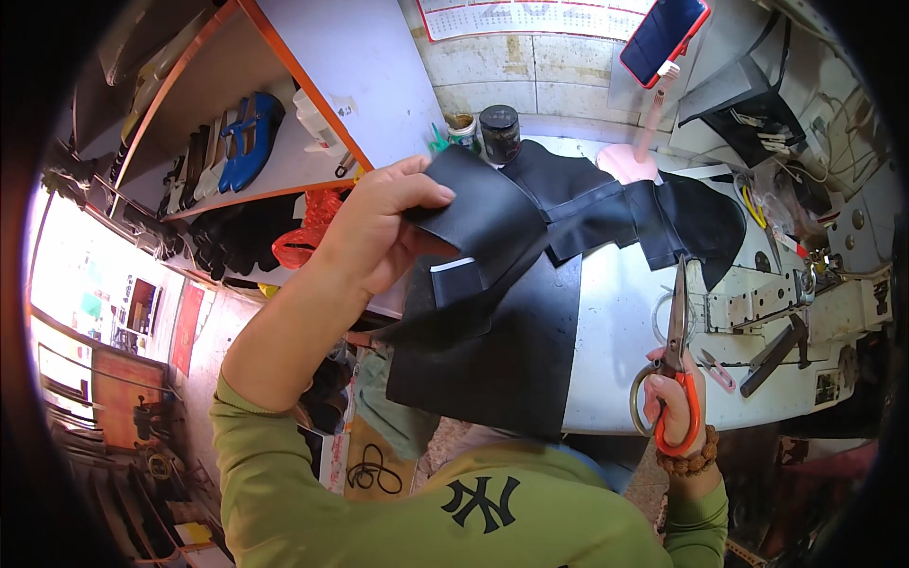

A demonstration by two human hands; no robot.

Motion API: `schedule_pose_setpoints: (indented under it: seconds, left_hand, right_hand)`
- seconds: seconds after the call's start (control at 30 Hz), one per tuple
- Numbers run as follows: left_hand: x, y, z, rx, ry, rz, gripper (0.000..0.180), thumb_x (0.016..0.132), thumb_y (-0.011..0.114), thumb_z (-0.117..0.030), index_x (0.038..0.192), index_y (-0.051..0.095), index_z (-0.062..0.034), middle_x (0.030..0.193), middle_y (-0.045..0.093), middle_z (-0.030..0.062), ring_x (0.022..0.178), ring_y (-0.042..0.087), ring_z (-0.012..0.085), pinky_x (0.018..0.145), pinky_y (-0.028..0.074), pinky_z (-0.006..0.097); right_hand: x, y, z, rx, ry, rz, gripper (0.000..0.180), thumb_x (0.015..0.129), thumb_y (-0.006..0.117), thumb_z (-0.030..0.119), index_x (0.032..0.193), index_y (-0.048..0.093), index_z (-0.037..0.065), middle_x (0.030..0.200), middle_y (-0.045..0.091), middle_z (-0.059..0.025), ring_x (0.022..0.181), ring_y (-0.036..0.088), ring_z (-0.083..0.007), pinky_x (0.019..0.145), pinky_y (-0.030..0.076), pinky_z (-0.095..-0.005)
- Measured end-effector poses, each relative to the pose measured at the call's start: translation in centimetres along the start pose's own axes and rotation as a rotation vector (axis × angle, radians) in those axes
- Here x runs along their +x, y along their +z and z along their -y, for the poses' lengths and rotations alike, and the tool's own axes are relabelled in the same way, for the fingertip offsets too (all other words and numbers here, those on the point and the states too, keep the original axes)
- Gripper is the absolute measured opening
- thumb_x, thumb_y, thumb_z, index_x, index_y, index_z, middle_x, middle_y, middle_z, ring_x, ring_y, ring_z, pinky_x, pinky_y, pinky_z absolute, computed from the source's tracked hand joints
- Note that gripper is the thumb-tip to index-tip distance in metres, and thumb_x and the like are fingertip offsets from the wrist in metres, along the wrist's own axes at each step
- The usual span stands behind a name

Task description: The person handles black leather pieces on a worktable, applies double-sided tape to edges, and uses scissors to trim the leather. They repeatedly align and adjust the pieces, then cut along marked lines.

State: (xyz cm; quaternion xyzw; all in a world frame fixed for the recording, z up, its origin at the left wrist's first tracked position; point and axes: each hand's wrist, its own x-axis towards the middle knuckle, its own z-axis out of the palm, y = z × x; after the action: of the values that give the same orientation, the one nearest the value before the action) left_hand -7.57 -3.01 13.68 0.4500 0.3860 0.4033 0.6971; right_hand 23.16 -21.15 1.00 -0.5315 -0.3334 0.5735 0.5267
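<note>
My left hand [379, 213] pinches the upper left corner of a black leather piece [488, 204] and holds it raised above the table. The piece runs on to the right into joined black panels with seams, which lie across the white tabletop. Beneath it, a flat black sheet [502, 369] hangs over the near edge of the table. In my right hand [674, 407] is a pair of scissors [678, 322] with orange-red handles, fingers through the loops. Its blades point away from me and look closed, the tips close to the black leather's right end.
A sewing machine [757, 308] stands at the right, with a hammer [776, 355] and small thread snips [720, 371] before it. A phone [663, 40] sits on a pink stand [630, 163] at the back. Dark jar [500, 133] and shelf with blue shoes [251, 142] are at the left.
</note>
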Motion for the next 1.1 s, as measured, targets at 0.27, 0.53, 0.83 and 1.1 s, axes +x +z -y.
schedule_pose_setpoints:
  seconds: [0.27, 0.53, 0.83, 1.1]
  left_hand:
    - [-2.9, -0.2, 6.1, -0.614, 0.287, -0.105, 0.028, 0.080, 0.054, 0.000, 0.107, 0.061, 0.0039, 0.107, 0.068, 0.0130, 0.101, 0.066, 0.0256, 0.097, 0.051, 0.039]
    - [-2.1, 3.7, 16.9, -0.557, 0.667, -0.056, 0.041, 0.088, 0.052, 0.001, 0.129, 0.051, 0.0048, 0.126, 0.059, 0.0152, 0.119, 0.056, 0.0268, 0.106, 0.041, 0.042]
    - [-3.8, 4.1, 20.3, -0.170, 0.497, 0.064, 0.029, 0.089, 0.063, -0.007, 0.117, 0.058, 0.0008, 0.104, 0.065, 0.0038, 0.091, 0.059, 0.0111, 0.081, 0.047, 0.026]
    - [-4.1, 2.5, 20.4, -0.068, 0.317, 0.166, 0.042, 0.087, 0.063, -0.006, 0.126, 0.050, 0.0008, 0.116, 0.062, 0.0085, 0.107, 0.058, 0.0167, 0.094, 0.045, 0.031]
  right_hand:
    - [-0.2, 1.4, 0.4, 0.039, 0.004, 0.046, 0.030, 0.086, 0.058, 0.011, 0.112, 0.050, -0.002, 0.066, 0.052, -0.0010, 0.048, 0.043, -0.0058, 0.044, 0.034, -0.0200]
    - [-1.1, 3.3, -1.0, 0.028, 0.069, 0.204, 0.033, 0.087, 0.062, 0.007, 0.117, 0.049, -0.002, 0.070, 0.050, 0.0014, 0.052, 0.044, -0.0045, 0.048, 0.036, -0.0194]
    - [-0.5, 4.2, -2.8, 0.094, 0.167, 0.487, 0.048, 0.092, 0.063, 0.027, 0.127, 0.043, 0.001, 0.093, 0.055, -0.0031, 0.077, 0.050, -0.0080, 0.070, 0.043, -0.0230]
    - [0.5, 4.1, -2.6, -0.050, 0.071, 0.536, 0.062, 0.090, 0.065, 0.041, 0.128, 0.041, -0.002, 0.093, 0.054, -0.0041, 0.085, 0.050, -0.0116, 0.078, 0.044, -0.0270]
